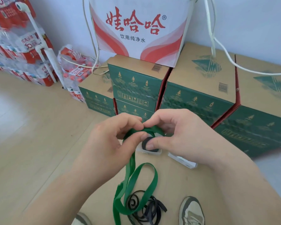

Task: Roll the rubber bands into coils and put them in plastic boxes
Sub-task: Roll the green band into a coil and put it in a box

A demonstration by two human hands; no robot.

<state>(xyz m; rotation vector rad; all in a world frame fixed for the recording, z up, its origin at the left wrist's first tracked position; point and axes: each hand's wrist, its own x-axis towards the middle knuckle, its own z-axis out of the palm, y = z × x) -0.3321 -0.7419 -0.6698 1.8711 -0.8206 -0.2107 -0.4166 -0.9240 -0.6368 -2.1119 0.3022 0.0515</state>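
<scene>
Left hand (110,143) and right hand (177,135) pinch one end of the green band (131,164), which trails toward six o'clock (plastic box (158,152) just beneath them).

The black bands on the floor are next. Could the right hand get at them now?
Probably, once freed: the right hand pinches the green band together with the left hand, and a green loop lies over the black bands.
</scene>
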